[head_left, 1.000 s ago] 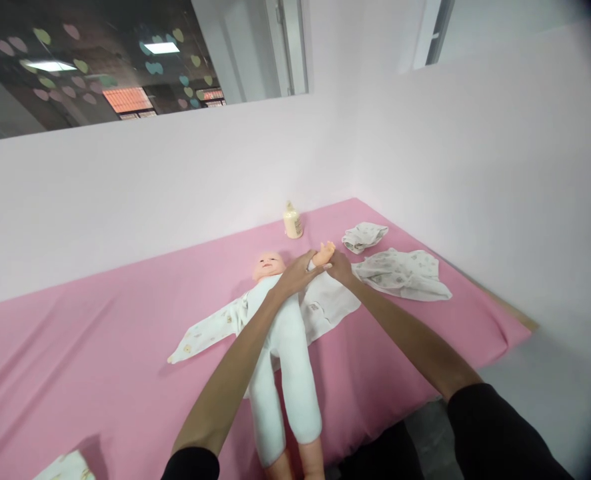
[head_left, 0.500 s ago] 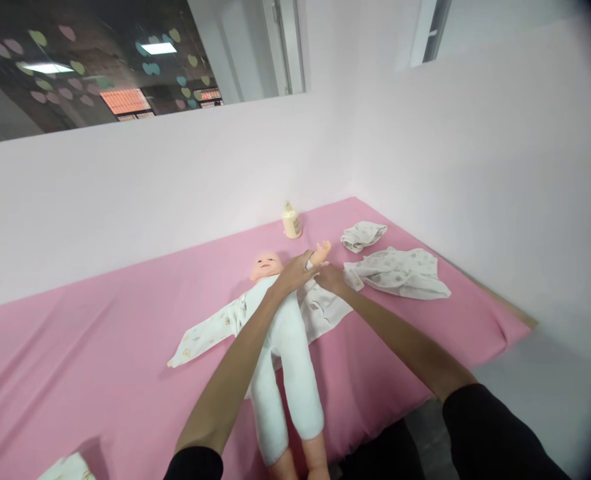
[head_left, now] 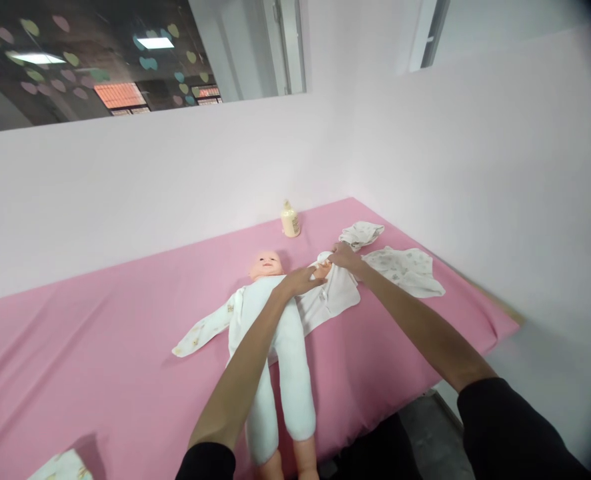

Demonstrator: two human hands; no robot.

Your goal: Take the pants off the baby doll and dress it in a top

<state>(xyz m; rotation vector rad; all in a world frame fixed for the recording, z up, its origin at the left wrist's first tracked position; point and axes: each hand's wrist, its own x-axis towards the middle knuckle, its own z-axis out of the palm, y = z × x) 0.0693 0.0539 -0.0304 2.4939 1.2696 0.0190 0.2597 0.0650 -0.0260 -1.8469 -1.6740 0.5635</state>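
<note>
A baby doll (head_left: 290, 353) in a white body and leggings lies face up, head away from me. One of its arms is in a patterned white sleeve (head_left: 208, 331), stretched to the left. My left hand (head_left: 299, 281) is closed around the doll's other forearm, near the bare doll hand (head_left: 322, 269). Just to its right, my right hand (head_left: 345, 257) pinches the white shirt (head_left: 333, 300) by its sleeve edge, raised by the doll's fingers. The rest of this shirt spreads under the doll's side. My fingertips are partly hidden.
The doll lies on a pink padded table (head_left: 100, 347) against white walls. A cream pump bottle (head_left: 290, 221) stands at the back. To the right are a bunched white cloth (head_left: 363, 233) and a patterned white garment (head_left: 408, 271). Another patterned cloth (head_left: 65, 467) shows at the lower left.
The doll's raised hand has come down beside the shirt sleeve. My right hand has moved up and right, lifting the sleeve's cloth. My left hand has dropped slightly with the doll's arm.
</note>
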